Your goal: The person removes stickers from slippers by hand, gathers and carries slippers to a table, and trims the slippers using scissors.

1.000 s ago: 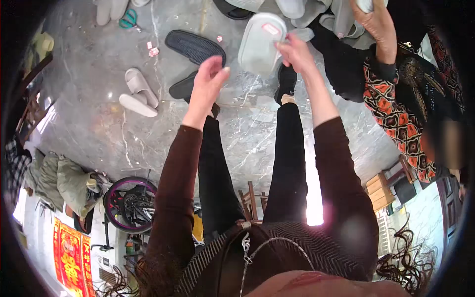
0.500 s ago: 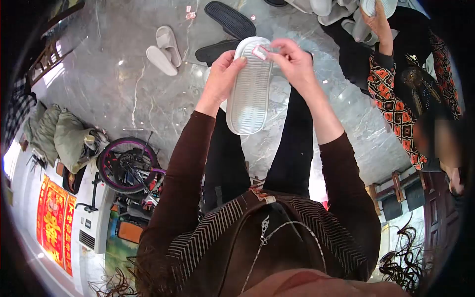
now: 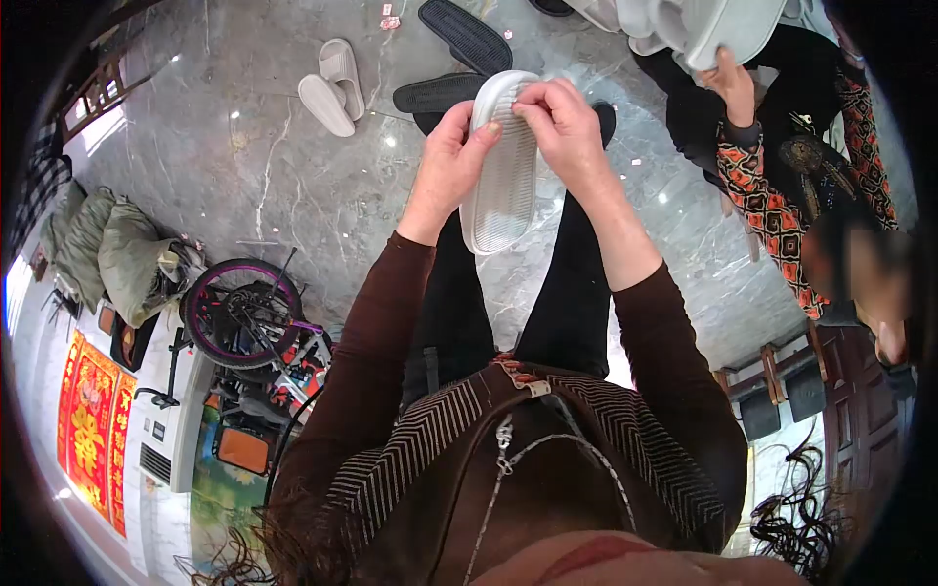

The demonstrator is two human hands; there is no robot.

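A white slipper (image 3: 503, 186) is held up in front of me, its ridged sole towards the camera. My left hand (image 3: 459, 156) is shut on its left edge near the upper end, thumb on the sole. My right hand (image 3: 567, 132) is closed in a pinch against the sole near that same end. Whatever lies under its fingertips is hidden; the small pink-edged label is out of sight. Behind the slipper, two black slippers lie on the floor, one (image 3: 466, 34) angled above the other (image 3: 437, 94).
A pair of pale slippers (image 3: 337, 83) lies on the grey floor (image 3: 225, 127). At right, a person's hand (image 3: 728, 88) holds a whitish slipper (image 3: 738, 29) near several others. A bicycle wheel (image 3: 242, 313) and grey-green sacks (image 3: 137, 259) stand at left. Small pink-white scraps (image 3: 390, 21) dot the floor.
My right fingers have moved onto the sole, where the pink-edged label was visible before. The slipper has tilted slightly. The other person's hand and slipper have moved lower and left.
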